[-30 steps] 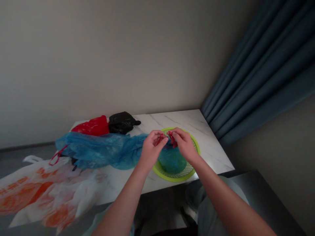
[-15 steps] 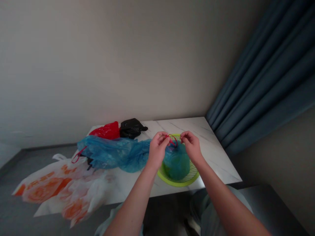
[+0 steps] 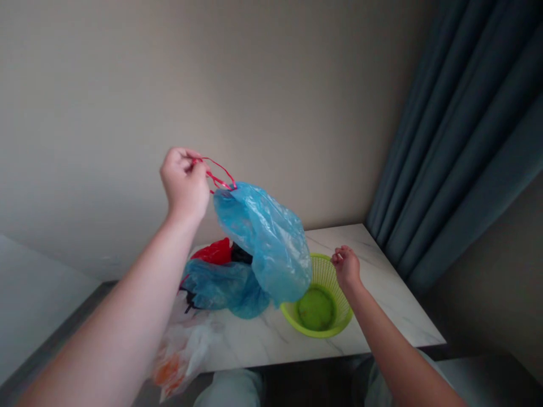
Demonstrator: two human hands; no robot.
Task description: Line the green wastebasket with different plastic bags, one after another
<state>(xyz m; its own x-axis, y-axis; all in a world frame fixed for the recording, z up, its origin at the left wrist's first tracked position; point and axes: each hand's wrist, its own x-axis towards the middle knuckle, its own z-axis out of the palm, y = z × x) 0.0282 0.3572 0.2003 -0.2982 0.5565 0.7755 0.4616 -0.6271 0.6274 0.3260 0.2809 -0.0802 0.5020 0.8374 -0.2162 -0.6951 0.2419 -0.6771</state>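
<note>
My left hand (image 3: 186,181) is raised to the left, its fingers closed on the red drawstring (image 3: 220,181) of a blue plastic bag (image 3: 275,243). The bag hangs slanting down to the right, in front of the table and partly over a green plastic basket (image 3: 319,330). Beside the basket's right rim is my right hand (image 3: 347,267), with its fingers curled in and no object visible in them. Through the basket's open top its green bottom shows. Another blue bag (image 3: 220,282) lies on the table, partly behind the hanging one.
A red bag (image 3: 214,251) and a black bag (image 3: 241,254) lie at the back left of the marble-patterned table (image 3: 382,294). A white bag with orange print (image 3: 182,356) droops over the near left edge. A blue-grey curtain (image 3: 449,141) hangs at the right.
My left hand has risen to the left, lifting the blue bag out of the basket by its drawstring. My right hand has moved away from the drawstring to beside the basket. The view has shifted.
</note>
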